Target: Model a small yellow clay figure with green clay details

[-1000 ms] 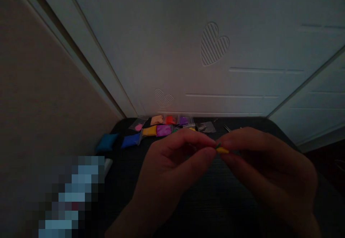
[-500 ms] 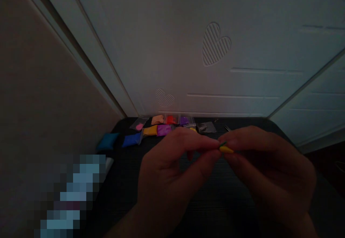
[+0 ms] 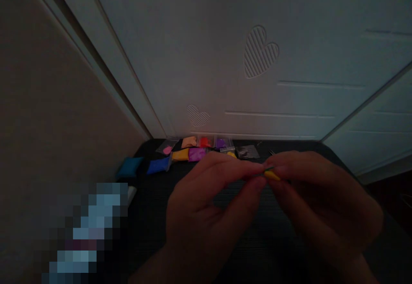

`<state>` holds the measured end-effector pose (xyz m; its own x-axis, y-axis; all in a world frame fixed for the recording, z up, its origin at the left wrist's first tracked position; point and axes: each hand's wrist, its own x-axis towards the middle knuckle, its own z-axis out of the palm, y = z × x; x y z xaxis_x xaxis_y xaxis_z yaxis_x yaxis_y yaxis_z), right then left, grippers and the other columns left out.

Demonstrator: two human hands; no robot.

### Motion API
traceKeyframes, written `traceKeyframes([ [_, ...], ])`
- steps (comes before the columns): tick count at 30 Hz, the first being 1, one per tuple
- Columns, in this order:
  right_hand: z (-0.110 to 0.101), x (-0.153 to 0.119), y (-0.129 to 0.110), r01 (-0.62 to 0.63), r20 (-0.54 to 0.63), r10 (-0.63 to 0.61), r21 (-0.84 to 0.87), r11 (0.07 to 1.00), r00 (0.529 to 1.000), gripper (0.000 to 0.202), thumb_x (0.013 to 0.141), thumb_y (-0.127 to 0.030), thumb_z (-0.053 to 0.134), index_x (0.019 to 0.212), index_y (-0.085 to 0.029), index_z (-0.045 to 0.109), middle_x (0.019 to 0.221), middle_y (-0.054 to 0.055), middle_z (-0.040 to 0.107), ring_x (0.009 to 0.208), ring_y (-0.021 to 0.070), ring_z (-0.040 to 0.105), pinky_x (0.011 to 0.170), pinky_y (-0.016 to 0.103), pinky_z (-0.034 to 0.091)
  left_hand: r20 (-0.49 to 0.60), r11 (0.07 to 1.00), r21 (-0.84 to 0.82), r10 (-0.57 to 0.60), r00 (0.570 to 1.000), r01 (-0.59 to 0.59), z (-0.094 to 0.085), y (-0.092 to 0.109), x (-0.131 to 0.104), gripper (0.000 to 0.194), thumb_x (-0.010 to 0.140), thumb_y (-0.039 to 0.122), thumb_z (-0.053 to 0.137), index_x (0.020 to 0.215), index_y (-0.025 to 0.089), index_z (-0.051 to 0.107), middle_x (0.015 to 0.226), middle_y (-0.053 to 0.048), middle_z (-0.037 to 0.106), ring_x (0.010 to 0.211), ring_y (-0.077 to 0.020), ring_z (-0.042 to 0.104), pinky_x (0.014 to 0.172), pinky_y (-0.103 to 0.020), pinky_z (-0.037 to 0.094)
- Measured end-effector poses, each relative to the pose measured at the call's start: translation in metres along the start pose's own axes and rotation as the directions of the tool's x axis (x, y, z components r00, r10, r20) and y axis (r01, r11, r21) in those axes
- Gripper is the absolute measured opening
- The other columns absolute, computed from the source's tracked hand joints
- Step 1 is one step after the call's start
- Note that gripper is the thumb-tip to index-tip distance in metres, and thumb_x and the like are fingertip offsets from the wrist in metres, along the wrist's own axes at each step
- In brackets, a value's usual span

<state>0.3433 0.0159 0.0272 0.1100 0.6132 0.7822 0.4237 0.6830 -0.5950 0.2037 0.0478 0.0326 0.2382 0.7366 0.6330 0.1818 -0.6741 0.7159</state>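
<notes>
Bare left hand (image 3: 199,204) and bare right hand (image 3: 328,200), fingertip grip of both pinching small rounded yellow piece (image 3: 272,175) with thin green strip (image 3: 269,169), above dark streaked table (image 3: 251,237). Teal pillow-shaped packet (image 3: 129,167) at left edge; blue plastic packet (image 3: 157,165) nearby; clear plastic bag with red contents (image 3: 205,142) by far edge.

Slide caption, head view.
Left hand and right hand together hold yellow and green material over a dark table, colored packets beyond.

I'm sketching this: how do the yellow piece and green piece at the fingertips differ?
The yellow piece looks plump; the green piece looks thin. The yellow piece sits lower in view, the green piece just above. Both are small, between the left hand and right hand.
</notes>
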Motion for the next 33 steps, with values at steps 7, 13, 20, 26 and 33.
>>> traceKeyframes([
  [7,0.000,-0.002,0.000,-0.028,-0.005,0.028,0.027,0.999,1.000,0.031,0.069,-0.001,0.059,0.093,-0.020,0.061,0.089,0.000,0.064,0.082,0.0162,0.058,0.070,0.030,0.047,0.009,0.999,-0.032,-0.017,1.000,0.018,0.000,0.000,-0.001,0.027,0.068,0.008,0.062,0.087,0.027,0.063,0.085,0.005,0.063,0.080,-0.0105,0.057,0.070,-0.021,0.046],
  [13,-0.004,0.000,0.003,-0.021,0.052,0.022,-0.011,1.000,0.998,0.029,0.069,-0.003,0.060,0.092,-0.020,0.061,0.088,0.001,0.063,0.083,0.0172,0.058,0.070,0.031,0.048,0.023,1.000,0.001,0.008,1.000,-0.008,-0.001,-0.001,0.002,0.024,0.069,0.010,0.061,0.085,0.027,0.062,0.084,0.003,0.064,0.079,-0.0131,0.058,0.070,-0.025,0.047],
  [20,-0.006,0.002,0.003,0.013,0.099,-0.005,-0.083,0.996,0.995,0.029,0.068,-0.003,0.061,0.092,-0.019,0.060,0.088,0.002,0.063,0.083,0.0177,0.058,0.070,0.031,0.048,0.002,0.996,0.069,0.060,0.998,-0.060,0.001,-0.002,0.001,0.022,0.068,0.011,0.061,0.084,0.026,0.062,0.080,0.002,0.064,0.078,-0.0152,0.058,0.074,-0.030,0.048],
  [26,-0.003,0.002,0.002,0.018,0.068,-0.011,-0.107,0.994,0.998,0.028,0.068,-0.003,0.061,0.091,-0.019,0.060,0.087,0.002,0.063,0.082,0.0174,0.057,0.070,0.032,0.048,-0.052,0.994,0.091,0.057,0.997,-0.052,0.003,-0.002,-0.001,0.023,0.069,0.010,0.060,0.086,0.026,0.061,0.082,0.002,0.063,0.082,-0.0155,0.058,0.076,-0.031,0.048],
  [33,-0.012,0.006,0.003,0.030,0.105,-0.017,-0.126,0.992,0.994,0.028,0.068,-0.006,0.061,0.091,-0.021,0.060,0.088,0.002,0.064,0.081,0.0176,0.059,0.066,0.031,0.049,0.096,0.988,-0.126,-0.076,0.992,0.088,-0.002,-0.001,0.006,0.016,0.069,0.013,0.061,0.080,0.025,0.063,0.076,0.002,0.063,0.073,-0.0134,0.058,0.065,-0.026,0.047],
])
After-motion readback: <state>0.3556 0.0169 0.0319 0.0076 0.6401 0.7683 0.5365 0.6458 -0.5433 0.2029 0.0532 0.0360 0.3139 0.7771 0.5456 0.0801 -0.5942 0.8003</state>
